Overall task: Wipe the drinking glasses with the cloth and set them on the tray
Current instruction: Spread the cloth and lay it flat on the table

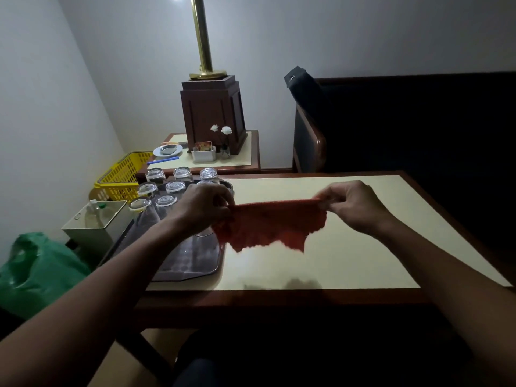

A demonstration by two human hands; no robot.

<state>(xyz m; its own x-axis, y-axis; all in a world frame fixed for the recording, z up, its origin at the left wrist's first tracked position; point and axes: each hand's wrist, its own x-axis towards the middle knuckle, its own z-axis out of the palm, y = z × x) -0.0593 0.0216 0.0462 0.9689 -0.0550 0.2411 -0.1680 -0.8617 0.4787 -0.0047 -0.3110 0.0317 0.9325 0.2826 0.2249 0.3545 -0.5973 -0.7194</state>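
Pinching the red cloth taut, left hand and right hand grip its corners.

A rust-red cloth hangs over the cream, brown-edged table, with clear glasses on a grey tray and a yellow latticed basket at ten o'clock.

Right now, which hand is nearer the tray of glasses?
Left. The left hand hovers over the tray beside the glasses; the right hand is off over bare table.
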